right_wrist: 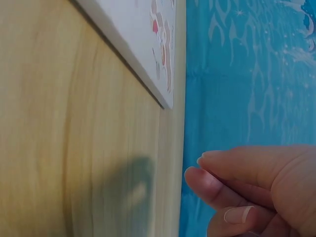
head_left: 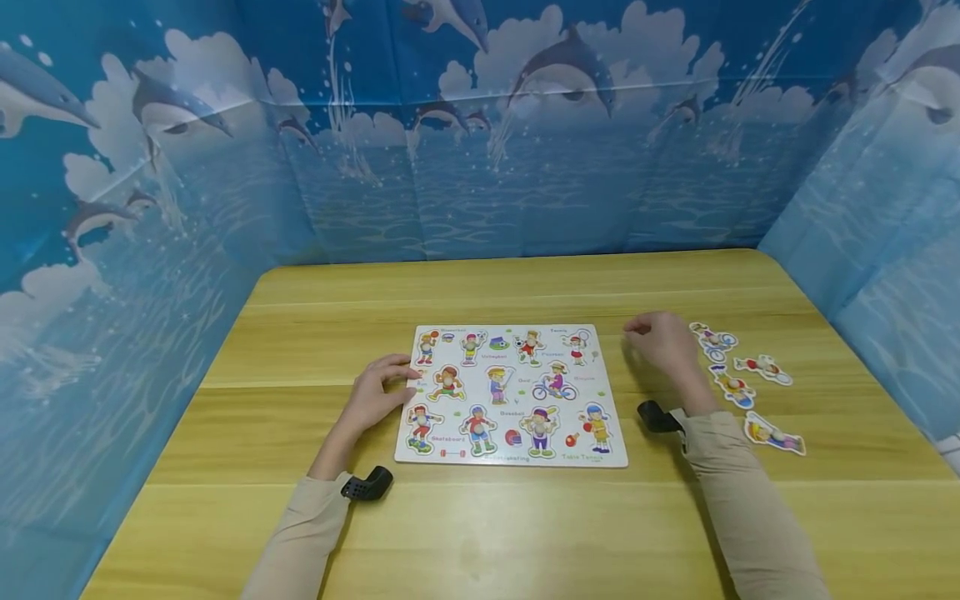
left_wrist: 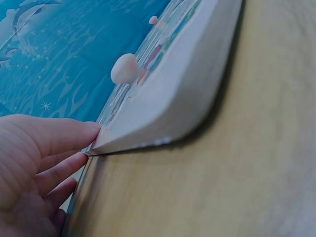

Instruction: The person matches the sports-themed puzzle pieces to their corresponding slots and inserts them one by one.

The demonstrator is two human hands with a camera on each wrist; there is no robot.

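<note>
A white peg puzzle board (head_left: pixel 510 396) with sports-figure pieces lies flat in the middle of the wooden table (head_left: pixel 480 533). My left hand (head_left: pixel 401 379) rests at the board's left edge. In the left wrist view its straight fingers (left_wrist: pixel 74 136) touch the board's white side (left_wrist: pixel 168 103), below a small round peg (left_wrist: pixel 123 68). My right hand (head_left: pixel 633 329) hovers just right of the board's far right corner, its fingers (right_wrist: pixel 212 182) loosely curled with nothing in them. The board's corner (right_wrist: pixel 148 54) shows beyond it.
Several loose cut-out figure pieces lie on the table right of my right hand, the farthest (head_left: pixel 712 340) and the nearest (head_left: pixel 772 435). Blue dolphin-print walls (head_left: pixel 480 150) close in the table at the back and on both sides.
</note>
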